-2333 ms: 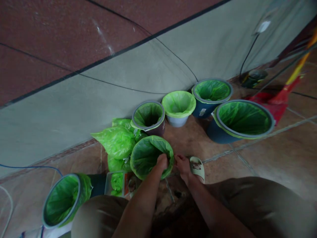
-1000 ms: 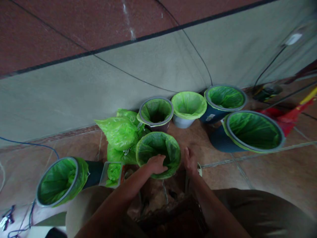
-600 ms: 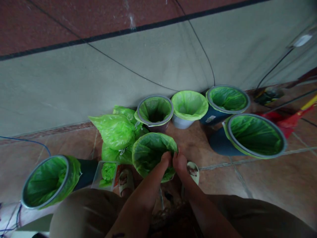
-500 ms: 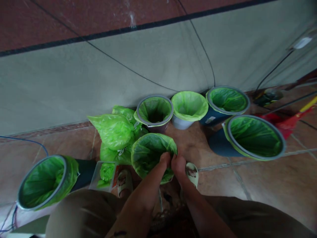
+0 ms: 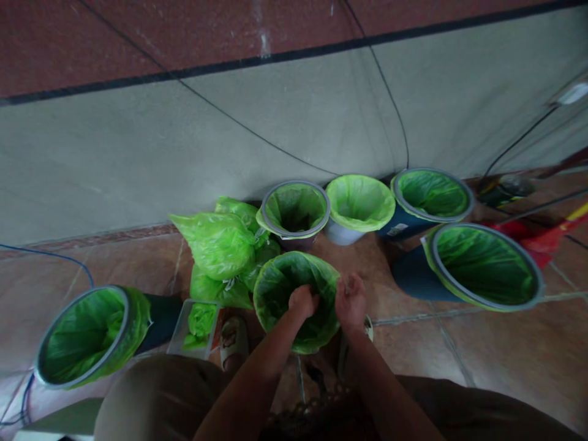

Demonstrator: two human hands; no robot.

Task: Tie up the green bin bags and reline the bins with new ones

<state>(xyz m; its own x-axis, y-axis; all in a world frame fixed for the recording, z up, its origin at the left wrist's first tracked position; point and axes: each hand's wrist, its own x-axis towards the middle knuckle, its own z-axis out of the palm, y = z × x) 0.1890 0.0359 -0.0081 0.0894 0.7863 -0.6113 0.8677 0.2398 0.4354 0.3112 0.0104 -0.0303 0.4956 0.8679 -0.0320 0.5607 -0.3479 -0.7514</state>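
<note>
Bin (image 5: pixel 275 294) lined with green bag, on tiled floor (image 5: pixel 482 343) near its wall edge, beside tied green bags (image 5: pixel 215 245). Left hand (image 5: pixel 303 300) clenched on liner inside near rim; right hand (image 5: pixel 351 300) curled at right rim, grip cannot be told.

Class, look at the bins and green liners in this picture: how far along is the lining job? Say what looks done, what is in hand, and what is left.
Done: five bins along the wall already carry green liners.
In hand: the left hand is inside the near bin's liner; the right hand is at its edge.
Left: seating that liner. Spare green bags lie beside it; no unlined bin shows.
</note>
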